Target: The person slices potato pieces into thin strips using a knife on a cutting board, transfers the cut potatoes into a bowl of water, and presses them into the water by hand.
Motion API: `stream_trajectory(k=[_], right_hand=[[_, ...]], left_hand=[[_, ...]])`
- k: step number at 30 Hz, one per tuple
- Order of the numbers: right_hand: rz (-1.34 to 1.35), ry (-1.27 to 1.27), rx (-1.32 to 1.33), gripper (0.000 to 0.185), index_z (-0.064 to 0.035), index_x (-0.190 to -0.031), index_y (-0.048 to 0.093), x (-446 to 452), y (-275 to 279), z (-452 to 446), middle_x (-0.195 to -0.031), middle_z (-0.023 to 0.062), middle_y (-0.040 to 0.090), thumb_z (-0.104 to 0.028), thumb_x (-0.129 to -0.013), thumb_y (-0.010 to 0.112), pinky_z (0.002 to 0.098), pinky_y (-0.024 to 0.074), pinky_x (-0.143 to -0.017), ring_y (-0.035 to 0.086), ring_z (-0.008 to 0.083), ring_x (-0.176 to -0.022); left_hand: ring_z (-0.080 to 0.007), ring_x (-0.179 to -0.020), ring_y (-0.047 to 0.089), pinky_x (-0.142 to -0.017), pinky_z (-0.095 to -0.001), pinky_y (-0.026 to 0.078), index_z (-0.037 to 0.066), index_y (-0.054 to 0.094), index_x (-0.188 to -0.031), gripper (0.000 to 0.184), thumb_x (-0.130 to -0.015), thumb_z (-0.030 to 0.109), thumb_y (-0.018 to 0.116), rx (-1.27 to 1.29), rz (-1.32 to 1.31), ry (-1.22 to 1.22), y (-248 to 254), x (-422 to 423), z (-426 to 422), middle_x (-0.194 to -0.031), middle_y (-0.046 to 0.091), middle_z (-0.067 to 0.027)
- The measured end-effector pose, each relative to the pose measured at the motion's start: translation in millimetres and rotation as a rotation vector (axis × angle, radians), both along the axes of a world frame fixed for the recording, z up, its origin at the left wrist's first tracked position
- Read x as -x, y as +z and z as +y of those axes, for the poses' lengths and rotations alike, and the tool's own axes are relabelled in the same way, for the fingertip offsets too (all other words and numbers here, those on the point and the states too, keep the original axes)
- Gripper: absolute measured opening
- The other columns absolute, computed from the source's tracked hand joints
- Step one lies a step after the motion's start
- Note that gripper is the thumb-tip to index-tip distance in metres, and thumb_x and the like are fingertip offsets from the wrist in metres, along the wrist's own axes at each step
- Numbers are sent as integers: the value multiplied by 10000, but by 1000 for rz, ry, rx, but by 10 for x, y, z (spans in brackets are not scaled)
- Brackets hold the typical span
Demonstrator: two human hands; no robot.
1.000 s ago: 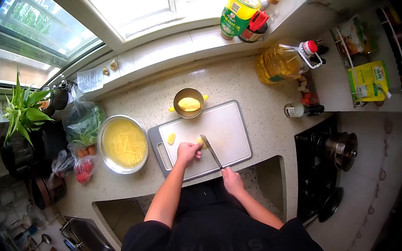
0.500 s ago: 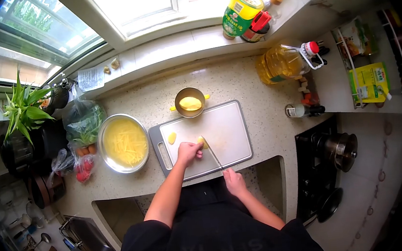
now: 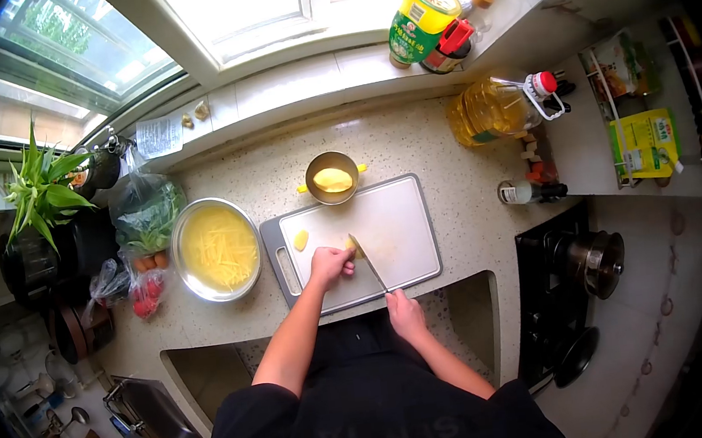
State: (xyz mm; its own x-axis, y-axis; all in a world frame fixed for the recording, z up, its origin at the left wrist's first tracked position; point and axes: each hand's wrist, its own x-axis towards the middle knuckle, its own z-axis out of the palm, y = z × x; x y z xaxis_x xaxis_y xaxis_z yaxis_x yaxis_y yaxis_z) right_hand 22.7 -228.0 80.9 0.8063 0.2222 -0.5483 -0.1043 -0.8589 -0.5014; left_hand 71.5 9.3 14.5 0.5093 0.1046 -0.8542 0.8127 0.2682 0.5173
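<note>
One grip, that of the right hand (image 3: 407, 313), encloses the knife (image 3: 370, 264), while the left hand (image 3: 330, 266) seemingly pins a small yellow piece (image 3: 353, 244) on the cutting board (image 3: 407, 230), so a skid off that piece could cut the pinning hand.

Daylight pours in through the window (image 3: 238, 14), glaring white before me; the speckled countertop (image 3: 407, 138) catches it brightly, the lower left corner dims, and straight lines bow towards black, rounded edges.
</note>
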Motion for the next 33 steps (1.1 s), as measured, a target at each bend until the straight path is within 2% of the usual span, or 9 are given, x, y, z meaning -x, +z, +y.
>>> stream_trajectory(k=[7, 10, 25, 33], right_hand=[[-76, -77, -155, 403, -32, -943, 548, 32, -73, -11, -757, 293, 621, -408, -1061, 461, 614, 448, -650, 611, 527, -783], [-45, -10, -128, 407, -30, -942, 545, 7, -3, -59, -744, 289, 611, -410, -1061, 463, 604, 445, -639, 612, 522, -774], [-43, -8, -146, 396, -35, -963, 563, 54, 59, -67, -739, 289, 611, -410, -1056, 478, 595, 453, -643, 621, 514, -771], [-34, 27, -53, 385, -44, -987, 573, 57, 43, -36, -779, 283, 646, -413, -1053, 482, 600, 473, -672, 631, 515, -796]], left_hand=[[-155, -549, 674, -525, -273, 546, -62, 731, -836, 311, -952, 226, 722, 11, -20, -27, 48, 42, 34, -698, 712, -106], [-155, -553, 677, -532, -275, 552, -63, 731, -838, 307, -955, 221, 716, 8, -16, -31, 60, 36, 33, -698, 712, -103], [-168, -552, 679, -536, -285, 568, -74, 729, -832, 299, -954, 199, 715, 32, -20, -16, 82, 15, 37, -704, 710, -112], [-168, -554, 682, -536, -286, 565, -71, 731, -841, 304, -957, 210, 712, 24, -17, -23, 39, 18, 32, -706, 713, -114]])
